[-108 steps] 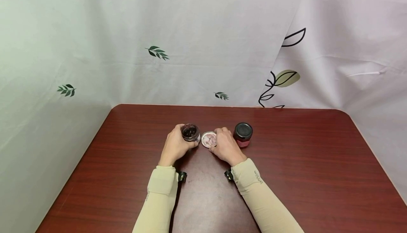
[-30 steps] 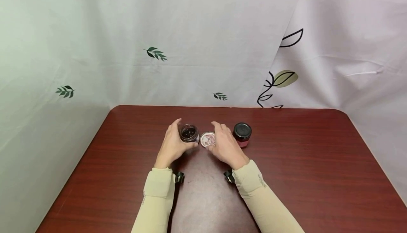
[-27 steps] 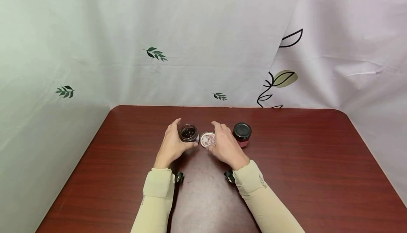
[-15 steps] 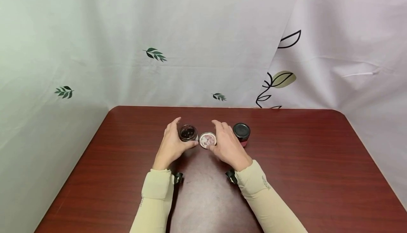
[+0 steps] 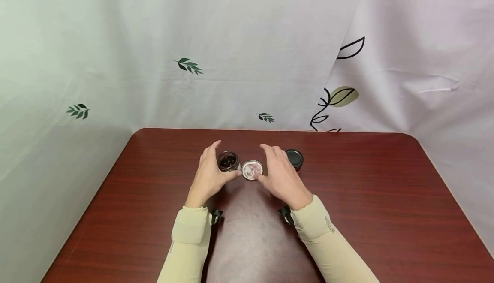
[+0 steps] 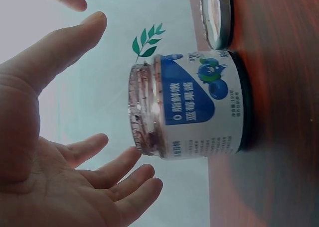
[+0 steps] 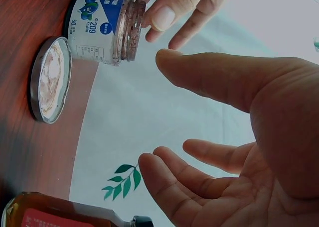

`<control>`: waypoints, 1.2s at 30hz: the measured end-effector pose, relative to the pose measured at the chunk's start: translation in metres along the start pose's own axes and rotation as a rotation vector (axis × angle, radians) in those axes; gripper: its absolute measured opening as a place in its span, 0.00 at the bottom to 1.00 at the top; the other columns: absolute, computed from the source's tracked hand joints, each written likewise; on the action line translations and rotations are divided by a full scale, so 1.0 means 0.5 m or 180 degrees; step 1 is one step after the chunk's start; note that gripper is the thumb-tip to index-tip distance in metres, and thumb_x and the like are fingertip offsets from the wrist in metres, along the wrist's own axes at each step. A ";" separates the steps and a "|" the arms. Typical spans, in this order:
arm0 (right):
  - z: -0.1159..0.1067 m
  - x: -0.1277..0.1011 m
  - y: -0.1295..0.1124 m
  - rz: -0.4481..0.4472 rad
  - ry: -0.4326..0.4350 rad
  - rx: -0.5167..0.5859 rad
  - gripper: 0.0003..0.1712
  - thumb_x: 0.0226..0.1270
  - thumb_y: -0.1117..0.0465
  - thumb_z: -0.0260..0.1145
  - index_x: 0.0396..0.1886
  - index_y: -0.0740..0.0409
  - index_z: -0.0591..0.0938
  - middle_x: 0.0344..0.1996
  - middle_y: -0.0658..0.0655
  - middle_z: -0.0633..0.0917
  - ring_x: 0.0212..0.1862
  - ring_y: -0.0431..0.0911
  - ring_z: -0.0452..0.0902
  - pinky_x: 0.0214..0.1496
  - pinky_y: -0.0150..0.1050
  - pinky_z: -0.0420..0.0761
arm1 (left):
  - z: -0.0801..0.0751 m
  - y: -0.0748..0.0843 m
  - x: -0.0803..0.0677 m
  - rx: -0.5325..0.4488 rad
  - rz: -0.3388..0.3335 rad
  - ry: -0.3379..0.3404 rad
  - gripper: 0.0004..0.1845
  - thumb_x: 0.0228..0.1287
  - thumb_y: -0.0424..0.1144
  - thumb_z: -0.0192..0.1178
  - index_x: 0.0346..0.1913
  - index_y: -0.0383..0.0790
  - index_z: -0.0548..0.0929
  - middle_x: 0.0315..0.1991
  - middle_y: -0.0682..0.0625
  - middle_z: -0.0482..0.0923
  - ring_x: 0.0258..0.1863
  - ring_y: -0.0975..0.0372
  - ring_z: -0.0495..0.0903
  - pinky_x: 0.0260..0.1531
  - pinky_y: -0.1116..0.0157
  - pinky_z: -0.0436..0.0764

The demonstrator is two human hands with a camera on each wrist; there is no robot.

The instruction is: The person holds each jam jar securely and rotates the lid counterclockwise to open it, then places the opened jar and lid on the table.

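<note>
Jar (image 5: 229,162) just by L grip (image 5: 208,175), lid (image 5: 251,170) nr R grip (image 5: 283,179); both spread wide.

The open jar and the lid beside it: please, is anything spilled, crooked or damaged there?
No spill or damage shows. The jar stands upright; the lid lies flat, inner side up. Only reddish smears there and on the jar's neck look untidy.

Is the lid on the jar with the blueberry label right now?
No, the lid lies inner side up on the table beside the blueberry jar, whose mouth is uncovered.
</note>
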State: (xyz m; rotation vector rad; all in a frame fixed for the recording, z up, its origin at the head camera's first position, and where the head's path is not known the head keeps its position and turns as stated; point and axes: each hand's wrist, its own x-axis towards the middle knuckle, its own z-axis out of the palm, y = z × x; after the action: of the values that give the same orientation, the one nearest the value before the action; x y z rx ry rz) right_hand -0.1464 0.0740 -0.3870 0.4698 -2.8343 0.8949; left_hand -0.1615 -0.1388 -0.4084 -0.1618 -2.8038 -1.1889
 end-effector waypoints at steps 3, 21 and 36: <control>-0.004 -0.003 0.003 -0.0081 0.0091 -0.0027 0.45 0.51 0.63 0.80 0.69 0.66 0.70 0.56 0.67 0.77 0.59 0.60 0.71 0.61 0.52 0.73 | -0.002 0.006 -0.001 -0.0013 0.0005 0.0007 0.58 0.45 0.47 0.80 0.77 0.39 0.57 0.71 0.37 0.60 0.71 0.47 0.60 0.66 0.47 0.66; -0.025 -0.017 0.030 -0.0183 0.0458 -0.0035 0.39 0.55 0.62 0.79 0.66 0.63 0.74 0.56 0.65 0.76 0.58 0.61 0.69 0.58 0.52 0.74 | 0.004 0.026 -0.001 0.0029 0.0183 0.0011 0.55 0.47 0.44 0.80 0.76 0.37 0.59 0.72 0.39 0.61 0.72 0.48 0.59 0.68 0.48 0.65; -0.041 -0.021 0.047 -0.0196 0.0523 0.0010 0.38 0.58 0.61 0.77 0.66 0.67 0.73 0.56 0.67 0.76 0.60 0.62 0.68 0.62 0.52 0.73 | 0.006 0.043 -0.004 0.0007 0.0244 0.0010 0.53 0.50 0.42 0.78 0.76 0.38 0.59 0.73 0.41 0.60 0.73 0.50 0.57 0.68 0.49 0.64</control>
State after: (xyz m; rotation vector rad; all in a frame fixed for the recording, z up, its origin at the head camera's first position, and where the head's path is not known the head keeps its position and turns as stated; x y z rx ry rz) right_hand -0.1437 0.1066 -0.3853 0.4586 -2.6563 0.8833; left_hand -0.1569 -0.1220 -0.3954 -0.2644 -2.7689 -1.1683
